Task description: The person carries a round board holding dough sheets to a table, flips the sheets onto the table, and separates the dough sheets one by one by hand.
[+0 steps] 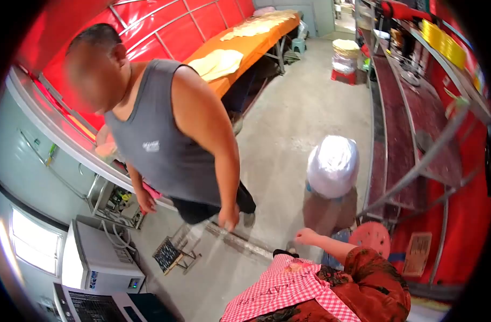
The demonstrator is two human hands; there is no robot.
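My right hand (308, 236) reaches in front of my pink checked apron (280, 290), its fingers curled in, and I see nothing held in it. A red round stool top (370, 239) with holes is just beyond my right forearm. Further ahead on the floor stands a bulky bundle (334, 166) wrapped in clear plastic, apart from my hand. My left hand is out of view. To the left, a person in a grey tank top (165, 145) stands with both arms lowered.
A small folding stool (169, 255) stands on the floor near a grey-white appliance (103, 257). Along the back runs a long orange-covered table (218, 86). Dark red shelves (396, 129) line the right side. A wrapped stack (344, 56) sits on a red stool.
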